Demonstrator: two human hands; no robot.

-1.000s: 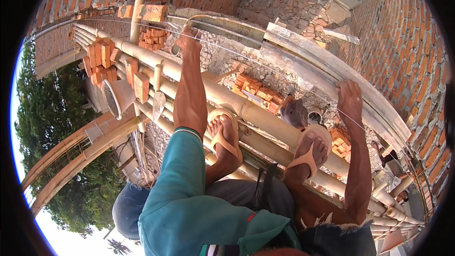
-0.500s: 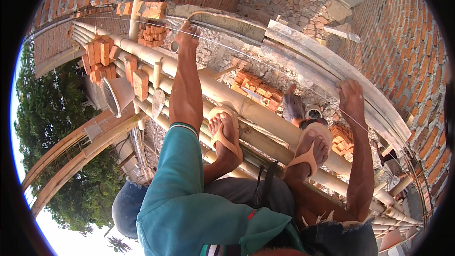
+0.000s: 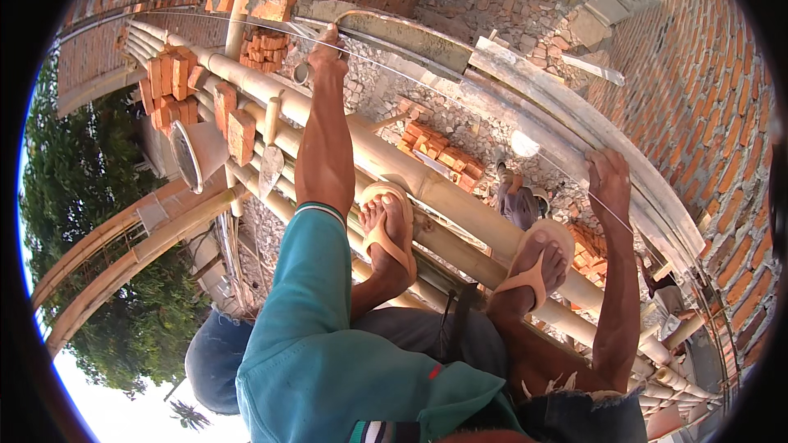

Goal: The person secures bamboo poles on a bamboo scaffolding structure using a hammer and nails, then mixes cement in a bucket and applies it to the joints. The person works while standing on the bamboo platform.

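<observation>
From my end, stacked orange clay bricks (image 3: 170, 86) sit at the upper left of the frame, above a pale round-mouthed bucket (image 3: 212, 152) and a grey-bladed trowel with a wooden handle (image 3: 270, 171). The left hand (image 3: 330, 52), upper centre-left, has its fingers curled beside the thin white string (image 3: 410, 78), which runs from the upper left towards the right, but I cannot tell whether it pinches it. Past the yellowish bamboo poles (image 3: 447, 195) mid-frame, I see the right hand (image 3: 609, 174), fingers bent, by the long weathered grey planks (image 3: 566, 107); its grip I cannot tell.
</observation>
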